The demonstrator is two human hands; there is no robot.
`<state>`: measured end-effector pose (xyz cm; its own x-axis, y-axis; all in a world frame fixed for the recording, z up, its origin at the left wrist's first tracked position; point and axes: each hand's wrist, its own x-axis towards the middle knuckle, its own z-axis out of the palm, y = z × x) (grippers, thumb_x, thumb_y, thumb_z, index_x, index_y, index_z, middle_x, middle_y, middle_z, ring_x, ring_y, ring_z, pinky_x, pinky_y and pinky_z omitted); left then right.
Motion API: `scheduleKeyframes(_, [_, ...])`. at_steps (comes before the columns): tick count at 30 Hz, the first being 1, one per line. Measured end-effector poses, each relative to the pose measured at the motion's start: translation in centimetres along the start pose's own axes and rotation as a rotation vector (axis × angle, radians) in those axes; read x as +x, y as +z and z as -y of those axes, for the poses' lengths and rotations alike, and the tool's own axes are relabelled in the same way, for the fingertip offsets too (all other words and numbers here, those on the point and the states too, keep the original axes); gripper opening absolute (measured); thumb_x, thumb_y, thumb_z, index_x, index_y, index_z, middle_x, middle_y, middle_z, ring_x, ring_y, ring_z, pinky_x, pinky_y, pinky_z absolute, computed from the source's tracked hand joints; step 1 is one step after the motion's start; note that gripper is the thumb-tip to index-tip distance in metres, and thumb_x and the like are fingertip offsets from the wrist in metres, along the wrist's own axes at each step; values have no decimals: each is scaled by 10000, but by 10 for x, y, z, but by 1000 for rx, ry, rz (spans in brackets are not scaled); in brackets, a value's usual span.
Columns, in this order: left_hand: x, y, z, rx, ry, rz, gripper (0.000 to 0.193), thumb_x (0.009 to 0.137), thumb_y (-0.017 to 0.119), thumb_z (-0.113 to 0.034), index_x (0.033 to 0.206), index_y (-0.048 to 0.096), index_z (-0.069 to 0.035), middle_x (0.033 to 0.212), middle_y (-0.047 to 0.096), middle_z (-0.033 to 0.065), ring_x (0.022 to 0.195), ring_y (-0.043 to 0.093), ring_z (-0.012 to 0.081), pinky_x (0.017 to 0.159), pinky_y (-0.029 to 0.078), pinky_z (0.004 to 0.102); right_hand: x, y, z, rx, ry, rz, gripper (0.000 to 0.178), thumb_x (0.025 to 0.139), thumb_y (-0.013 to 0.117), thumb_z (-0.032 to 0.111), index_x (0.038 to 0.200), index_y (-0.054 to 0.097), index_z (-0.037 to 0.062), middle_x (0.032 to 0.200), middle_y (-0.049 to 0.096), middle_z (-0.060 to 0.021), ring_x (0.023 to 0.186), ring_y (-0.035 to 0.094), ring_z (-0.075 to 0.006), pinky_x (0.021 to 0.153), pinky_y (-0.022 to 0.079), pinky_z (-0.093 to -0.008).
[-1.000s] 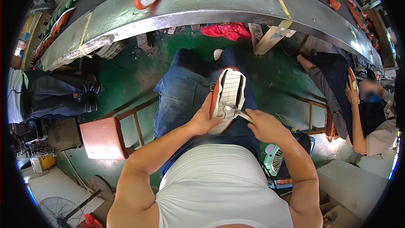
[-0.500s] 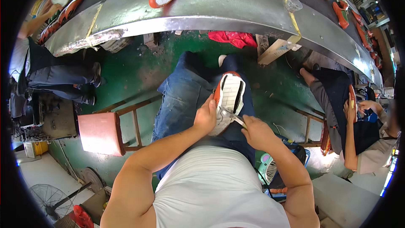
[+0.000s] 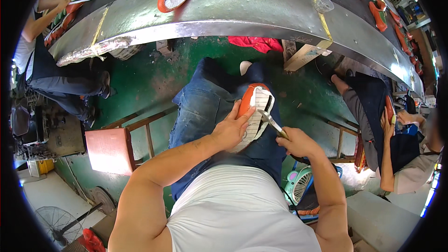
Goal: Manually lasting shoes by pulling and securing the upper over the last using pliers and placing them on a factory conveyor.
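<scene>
- Head view: our left hand (image 3: 232, 129), fingers parted, is clasping the orange shoe (image 3: 255, 123), lying just right of them, long axis pointing away.
- Our right hand (image 3: 298, 142), farther right, is gripping a metal tool (image 3: 273, 123).

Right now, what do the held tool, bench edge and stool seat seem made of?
Held tool: probably polished steel, from its silvery glint. Bench edge: likely sheet metal, grey with bright reflections. Stool seat: smooth, pinkish, perhaps vinyl or leather; sheen leaves it open.
</scene>
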<state>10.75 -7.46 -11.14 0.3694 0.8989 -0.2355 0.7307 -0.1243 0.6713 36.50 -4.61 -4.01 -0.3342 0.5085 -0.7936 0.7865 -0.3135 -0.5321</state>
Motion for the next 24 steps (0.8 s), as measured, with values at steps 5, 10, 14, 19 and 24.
scheduleKeyframes(5, [6,-4,-5,21,37,47,550,1030,434,-253,1565,309,-249,1588,103,352,1190,565,504,1038,487,444,15,8,17,-186,-494,-551,303,984,578,284,1020,572,-17,895,656,-253,881,645,-442,761,504,-487])
scheduleKeyframes(10, [-2,-12,-14,77,26,121,559,1031,439,-253,1570,295,-228,1601,80,337,1213,551,498,1053,468,439,34,5,9,-448,-325,-407,312,1004,541,291,929,538,-12,890,638,-274,843,626,-460,747,479,-520])
scheduleKeyframes(14, [-18,2,4,-323,57,-97,612,1015,487,-261,1565,283,-88,1597,152,331,1442,322,441,1166,330,406,28,8,7,-377,-441,-411,368,1013,515,334,946,554,-26,851,658,-264,831,643,-457,755,504,-523])
scheduleKeyframes(19, [-33,10,16,-402,-165,3,764,970,600,-251,1569,194,-3,1596,210,308,1503,225,374,1196,269,381,18,24,8,-354,-357,-342,397,1028,485,351,956,555,-34,860,656,-272,822,632,-468,748,488,-532])
scheduleKeyframes(24, [-32,2,11,-367,-148,55,929,898,704,-234,1586,118,-21,1594,247,289,1486,288,353,1185,291,369,18,39,-2,-96,-469,-468,421,1036,466,362,955,570,-37,840,656,-276,834,627,-487,747,486,-540])
